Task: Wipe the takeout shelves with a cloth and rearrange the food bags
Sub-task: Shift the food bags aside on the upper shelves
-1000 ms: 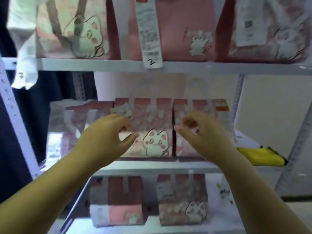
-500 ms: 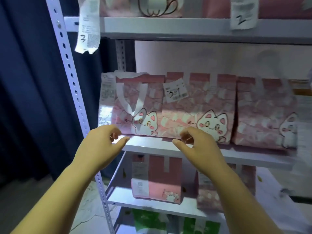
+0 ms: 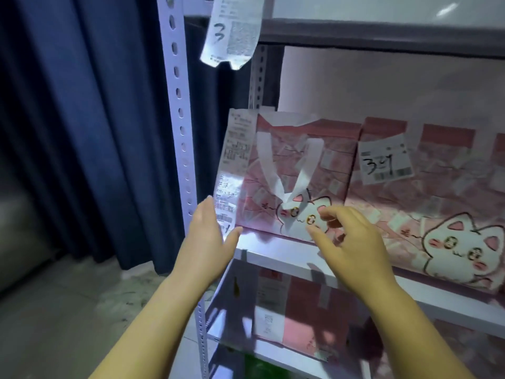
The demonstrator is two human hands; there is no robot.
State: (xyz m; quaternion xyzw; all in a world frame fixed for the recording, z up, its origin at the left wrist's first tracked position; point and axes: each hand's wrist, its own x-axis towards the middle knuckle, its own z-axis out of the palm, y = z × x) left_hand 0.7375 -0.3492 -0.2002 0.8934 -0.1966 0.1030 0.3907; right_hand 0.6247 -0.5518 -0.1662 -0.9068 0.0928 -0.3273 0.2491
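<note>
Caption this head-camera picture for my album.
Left hand and right hand, both open, frame the leftmost pink cat bag on the shelf.

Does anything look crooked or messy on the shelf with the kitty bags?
Yes. The label on the second bag sits crooked, and the left bag's long receipt sticks out past its side. A curled receipt also dangles from the shelf above.

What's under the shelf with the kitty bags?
A lower shelf holding more pink bags. The right arm hides part of them. A green thing shows below.
</note>
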